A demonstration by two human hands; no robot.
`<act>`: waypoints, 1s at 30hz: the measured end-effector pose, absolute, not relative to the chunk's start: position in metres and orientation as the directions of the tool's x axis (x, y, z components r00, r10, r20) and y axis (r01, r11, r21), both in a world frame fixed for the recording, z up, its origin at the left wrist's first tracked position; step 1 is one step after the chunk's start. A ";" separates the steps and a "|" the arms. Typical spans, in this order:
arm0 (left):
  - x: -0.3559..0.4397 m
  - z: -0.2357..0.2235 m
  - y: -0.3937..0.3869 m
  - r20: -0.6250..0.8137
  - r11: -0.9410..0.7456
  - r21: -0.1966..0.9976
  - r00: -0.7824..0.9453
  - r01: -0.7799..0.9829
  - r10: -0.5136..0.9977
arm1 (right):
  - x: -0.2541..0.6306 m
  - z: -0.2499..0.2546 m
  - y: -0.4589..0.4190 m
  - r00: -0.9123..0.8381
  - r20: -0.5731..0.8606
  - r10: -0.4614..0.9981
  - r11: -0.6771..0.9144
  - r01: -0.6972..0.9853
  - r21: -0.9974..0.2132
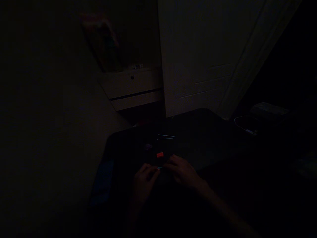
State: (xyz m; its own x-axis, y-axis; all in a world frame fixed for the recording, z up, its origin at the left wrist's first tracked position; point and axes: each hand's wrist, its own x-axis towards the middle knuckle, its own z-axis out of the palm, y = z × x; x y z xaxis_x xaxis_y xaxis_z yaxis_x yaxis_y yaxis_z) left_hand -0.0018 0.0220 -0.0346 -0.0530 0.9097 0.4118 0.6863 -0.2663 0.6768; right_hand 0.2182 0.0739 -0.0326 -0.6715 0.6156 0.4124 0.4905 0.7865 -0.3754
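The picture is very dark. My left hand point(145, 178) pinches one end of a small, pale bluish piece point(159, 168) low over the dark table. From the other side, my right hand point(180, 170) has its fingertips closed at the same piece. What kind of thing it is cannot be made out. Just beyond my hands lies a small bright orange-red block point(160, 154). A dim purple item point(148, 146) rests to its left. Farther back is a pair of thin metal tweezers point(166, 137), its tips apart.
The dark table point(193, 129) has rounded far corners. A blue object point(102, 181) is at its left edge. Behind stand a drawer unit point(131, 86) and a pale panelled door point(198, 59). At right, a white cable point(239, 124) lies near a pale box point(268, 108).
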 end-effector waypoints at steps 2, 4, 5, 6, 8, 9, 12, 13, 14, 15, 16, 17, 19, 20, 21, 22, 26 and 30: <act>-0.001 -0.031 0.021 0.402 -0.261 0.673 -0.046 0.692 0.915 | 0.218 -0.032 0.074 -0.667 0.417 0.617 0.786 0.490 -0.377; -0.002 -0.029 0.021 0.390 -0.262 0.670 -0.029 0.695 0.920 | 0.219 -0.031 0.075 -0.670 0.416 0.615 0.787 0.489 -0.376; -0.002 -0.029 0.021 0.383 -0.263 0.670 -0.019 0.695 0.924 | 0.219 -0.031 0.075 -0.674 0.413 0.613 0.789 0.487 -0.375; -0.003 -0.029 0.021 0.376 -0.264 0.670 -0.011 0.694 0.927 | 0.219 -0.030 0.076 -0.677 0.412 0.610 0.791 0.484 -0.374; -0.004 -0.029 0.021 0.375 -0.269 0.675 -0.004 0.687 0.927 | 0.219 -0.028 0.076 -0.687 0.402 0.605 0.794 0.481 -0.372; -0.004 -0.030 0.021 0.375 -0.272 0.678 -0.003 0.683 0.927 | 0.219 -0.028 0.076 -0.692 0.393 0.606 0.793 0.482 -0.373; -0.004 -0.032 0.022 0.375 -0.270 0.690 -0.012 0.672 0.927 | 0.219 -0.028 0.077 -0.702 0.372 0.607 0.791 0.485 -0.373; -0.003 -0.032 0.022 0.372 -0.267 0.694 -0.015 0.669 0.928 | 0.220 -0.028 0.078 -0.707 0.372 0.601 0.794 0.479 -0.373; -0.003 -0.033 0.022 0.365 -0.263 0.697 -0.015 0.667 0.931 | 0.220 -0.029 0.078 -0.709 0.375 0.597 0.797 0.473 -0.375; -0.003 -0.033 0.022 0.361 -0.260 0.699 -0.014 0.666 0.933 | 0.220 -0.030 0.078 -0.710 0.380 0.593 0.800 0.467 -0.376; -0.004 -0.033 0.022 0.357 -0.259 0.699 -0.012 0.666 0.934 | 0.220 -0.031 0.078 -0.711 0.385 0.588 0.804 0.460 -0.378; -0.004 -0.033 0.022 0.352 -0.258 0.698 -0.007 0.668 0.936 | 0.220 -0.032 0.078 -0.711 0.389 0.586 0.805 0.456 -0.379; -0.005 -0.032 0.022 0.349 -0.261 0.696 0.002 0.669 0.937 | 0.220 -0.032 0.077 -0.705 0.383 0.597 0.797 0.469 -0.381; -0.005 -0.031 0.022 0.350 -0.264 0.695 0.007 0.668 0.937 | 0.220 -0.031 0.076 -0.703 0.376 0.604 0.793 0.479 -0.377; -0.005 -0.031 0.022 0.352 -0.269 0.697 0.010 0.665 0.936 | 0.219 -0.030 0.075 -0.699 0.370 0.612 0.787 0.492 -0.372; -0.005 -0.030 0.022 0.351 -0.272 0.698 0.014 0.663 0.936 | 0.219 -0.029 0.075 -0.694 0.363 0.621 0.780 0.507 -0.366; -0.002 -0.027 0.021 0.359 -0.262 0.683 -0.001 0.682 0.933 | 0.217 -0.029 0.075 -0.679 0.376 0.630 0.775 0.521 -0.358; 0.001 -0.028 0.020 0.404 -0.247 0.663 -0.061 0.707 0.913 | 0.218 -0.035 0.077 -0.649 0.447 0.615 0.788 0.487 -0.377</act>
